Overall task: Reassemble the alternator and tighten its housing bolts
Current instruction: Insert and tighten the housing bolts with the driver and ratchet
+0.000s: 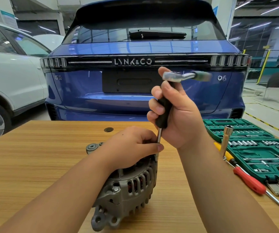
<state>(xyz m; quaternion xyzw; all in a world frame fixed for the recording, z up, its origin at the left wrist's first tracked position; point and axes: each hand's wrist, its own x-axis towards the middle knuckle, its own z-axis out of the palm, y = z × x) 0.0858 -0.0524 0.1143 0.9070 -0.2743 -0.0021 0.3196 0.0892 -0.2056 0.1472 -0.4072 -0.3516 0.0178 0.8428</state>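
A grey alternator (127, 187) lies on the wooden table (34, 157), its vented housing and copper windings facing me. My left hand (132, 145) rests on top of it, and its fingers pinch the thin steel shaft (159, 137) of a driver. That shaft runs down into a socket (156, 156) at the housing's upper right edge. My right hand (174, 113) grips the driver's black handle (164, 111) upright. A blurred ratchet head (172, 76) sits on top of the handle, its green grip (202, 75) pointing right.
An open green socket set case (256, 148) lies at the table's right. Beside it lie a red-handled screwdriver (249, 180), a yellow-handled tool (227, 155) and a tall steel socket tube (226, 140). A blue car (135, 89) stands right behind the table, a white car (9, 81) at the left.
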